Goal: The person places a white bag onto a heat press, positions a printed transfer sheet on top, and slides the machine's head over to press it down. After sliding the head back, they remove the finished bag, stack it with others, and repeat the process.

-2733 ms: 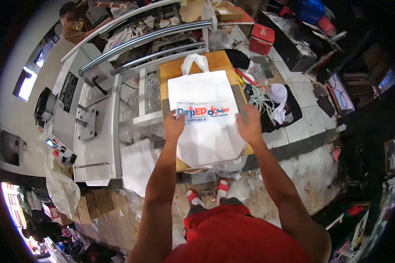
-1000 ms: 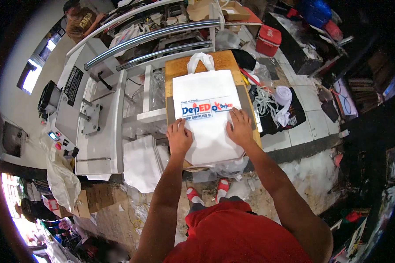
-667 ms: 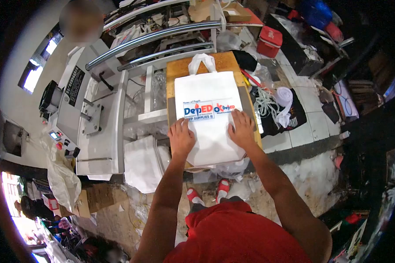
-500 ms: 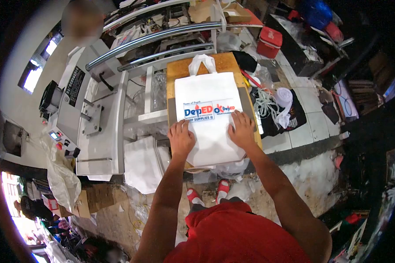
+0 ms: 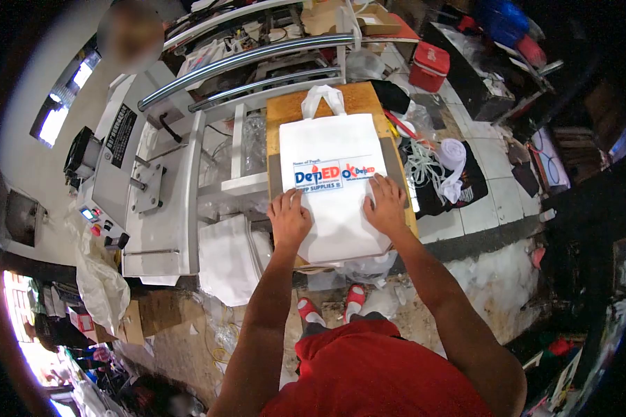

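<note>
A white tote bag (image 5: 339,226) lies flat with its handles pointing away from me. Red and blue "DepED" lettering is printed across its middle. Under it is a wooden board (image 5: 280,102), whose top and side edges show. My left hand (image 5: 290,217) rests on the bag's left edge, fingers stretched forward beside the print. On the right side, my right hand (image 5: 386,204) lies on the bag with its fingers spread and slightly bent, the tips just below the print. Neither hand has anything gripped in it.
A heat press machine (image 5: 161,215) with metal rails (image 5: 243,62) stands to the left and behind. More white bags (image 5: 227,260) are stacked at lower left. To the right are a roll of white strap (image 5: 452,156), loose white cord (image 5: 422,167) and a red box (image 5: 429,67).
The whole view has shifted very slightly. Both hands stay in the same places on the bag, which lies as before.
</note>
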The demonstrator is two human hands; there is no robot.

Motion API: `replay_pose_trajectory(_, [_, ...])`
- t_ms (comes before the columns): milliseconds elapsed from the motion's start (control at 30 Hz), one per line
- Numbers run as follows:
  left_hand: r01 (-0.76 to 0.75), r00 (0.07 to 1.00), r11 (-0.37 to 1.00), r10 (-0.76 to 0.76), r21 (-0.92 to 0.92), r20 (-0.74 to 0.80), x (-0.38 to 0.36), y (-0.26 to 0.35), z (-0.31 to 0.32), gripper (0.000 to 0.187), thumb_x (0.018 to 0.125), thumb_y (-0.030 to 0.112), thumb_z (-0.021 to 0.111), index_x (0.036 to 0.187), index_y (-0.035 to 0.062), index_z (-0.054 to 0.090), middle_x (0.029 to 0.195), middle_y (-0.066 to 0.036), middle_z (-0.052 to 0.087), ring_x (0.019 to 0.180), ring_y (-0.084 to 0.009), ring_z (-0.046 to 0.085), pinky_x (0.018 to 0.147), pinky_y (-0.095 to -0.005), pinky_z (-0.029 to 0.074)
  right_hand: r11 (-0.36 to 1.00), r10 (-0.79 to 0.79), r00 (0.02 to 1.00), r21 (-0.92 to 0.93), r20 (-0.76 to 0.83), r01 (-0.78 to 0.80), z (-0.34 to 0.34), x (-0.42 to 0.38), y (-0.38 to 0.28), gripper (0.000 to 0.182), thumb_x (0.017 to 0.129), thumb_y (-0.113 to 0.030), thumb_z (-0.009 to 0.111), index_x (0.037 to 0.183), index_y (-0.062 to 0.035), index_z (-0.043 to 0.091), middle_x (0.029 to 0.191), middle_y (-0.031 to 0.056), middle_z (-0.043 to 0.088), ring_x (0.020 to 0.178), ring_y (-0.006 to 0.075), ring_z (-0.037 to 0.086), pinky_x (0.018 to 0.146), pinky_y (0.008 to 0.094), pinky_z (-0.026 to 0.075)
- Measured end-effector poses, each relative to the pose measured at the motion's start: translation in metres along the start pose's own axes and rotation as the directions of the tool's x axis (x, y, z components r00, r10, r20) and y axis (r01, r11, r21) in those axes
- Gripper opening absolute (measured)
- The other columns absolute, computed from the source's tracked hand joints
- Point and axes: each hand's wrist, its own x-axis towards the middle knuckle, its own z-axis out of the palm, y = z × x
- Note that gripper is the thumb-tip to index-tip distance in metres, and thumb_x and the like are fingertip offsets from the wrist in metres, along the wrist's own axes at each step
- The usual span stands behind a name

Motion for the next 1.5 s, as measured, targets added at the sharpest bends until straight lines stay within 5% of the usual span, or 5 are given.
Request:
replay_pose_trajectory(933, [0.058, 0.987, 0.996, -0.067, -0.064, -0.146, -0.001, -0.011, -0.009, 0.044, 0.077, 0.011, 0.061, 0.121, 0.0103, 0.065, 0.125, -0.009, 0.061, 0.119, -0.0315, 0.053, 0.103, -0.0498, 0.035, 1.0, 0.01, 1.0, 0.002, -0.009, -0.01, -0.002, 0.002, 0.0, 0.056, 0.085, -0.028, 0.064, 0.135, -0.0039, 0.055, 0.144, 0.0136, 0.049, 0.133, 0.0364, 0.042, 0.108, 0.0564, 0.029])
replay_pose_trajectory(1100, [0.038, 0.914, 0.986, -0.099, -0.161, -0.393, -0.014, -0.093, -0.092, 0.042, 0.081, 0.01, 0.06, 0.122, 0.001, 0.058, 0.12, -0.019, 0.06, 0.116, -0.0391, 0.053, 0.101, -0.0515, 0.037, 0.999, 0.024, 1.0, 0.031, -0.005, -0.024, 0.001, 0.0, 0.003, 0.059, 0.084, -0.027, 0.065, 0.137, -0.0042, 0.053, 0.144, 0.0144, 0.05, 0.133, 0.0364, 0.042, 0.108, 0.0583, 0.03])
replay_pose_trajectory(1233, [0.294, 0.83, 0.927, -0.127, 0.232, -0.543, -0.022, -0.172, -0.22, 0.032, 0.083, 0.009, 0.06, 0.115, 0.0029, 0.059, 0.115, -0.017, 0.06, 0.114, -0.037, 0.054, 0.098, -0.051, 0.038, 0.991, -0.088, 0.991, 0.089, -0.097, 0.097, 0.014, 0.002, 0.013, 0.06, 0.082, -0.021, 0.065, 0.137, 0.001, 0.052, 0.14, 0.0211, 0.052, 0.129, 0.0385, 0.046, 0.111, 0.0561, 0.033])
replay_pose_trajectory(1367, [0.601, 0.798, 0.568, -0.471, 0.562, -0.377, -0.036, -0.273, -0.305, 0.041, 0.082, 0.028, 0.066, 0.117, 0.0058, 0.061, 0.119, -0.018, 0.062, 0.115, -0.0371, 0.058, 0.096, -0.0528, 0.043, 0.995, -0.003, 0.999, -0.097, -0.033, 0.0, 0.014, -0.004, 0.004, 0.062, 0.089, -0.027, 0.06, 0.144, -0.0016, 0.045, 0.145, 0.0195, 0.046, 0.135, 0.0415, 0.04, 0.114, 0.0569, 0.028])
replay_pose_trajectory(1500, [0.613, 0.779, 0.556, -0.544, 0.561, -0.312, -0.034, -0.325, -0.334, 0.047, 0.081, 0.037, 0.065, 0.117, 0.007, 0.067, 0.124, -0.017, 0.061, 0.114, -0.0386, 0.059, 0.102, -0.0529, 0.043, 0.998, -0.002, 0.999, -0.067, -0.04, 0.0, 0.01, 0.0, -0.001, 0.064, 0.087, -0.025, 0.061, 0.145, -0.0022, 0.042, 0.145, 0.0207, 0.045, 0.136, 0.0388, 0.039, 0.113, 0.0563, 0.027])
